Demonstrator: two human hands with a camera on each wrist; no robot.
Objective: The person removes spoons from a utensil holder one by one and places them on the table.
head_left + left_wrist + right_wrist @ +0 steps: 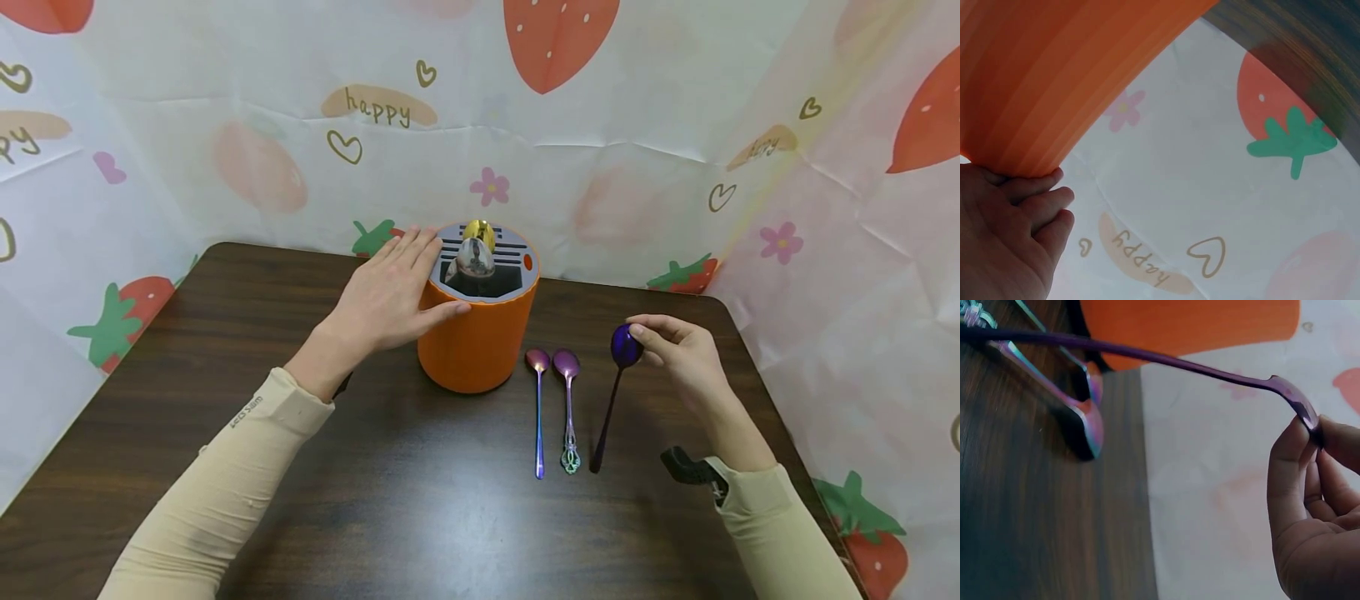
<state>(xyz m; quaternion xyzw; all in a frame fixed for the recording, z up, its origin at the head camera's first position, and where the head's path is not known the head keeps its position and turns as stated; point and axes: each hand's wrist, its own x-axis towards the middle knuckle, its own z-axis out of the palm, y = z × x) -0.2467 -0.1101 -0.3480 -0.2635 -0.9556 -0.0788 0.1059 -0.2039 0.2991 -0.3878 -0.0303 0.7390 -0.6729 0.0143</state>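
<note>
Between thumb and fingers, my right hand pinches a dark purple spoon by its bowl. Its handle slants down toward the table; in the right wrist view the spoon is raised over the others. My left hand rests with straight fingers on the rim of an orange round cutlery holder with a grey slotted top. A silver spoon and a gold spoon stand in it, bowls up. To its right lie a slim rainbow spoon and an ornate purple-green spoon.
Everything stands on a dark wooden table. White sheeting printed with strawberries, flowers and hearts rises behind and at both sides. A black strap piece sits at my right wrist.
</note>
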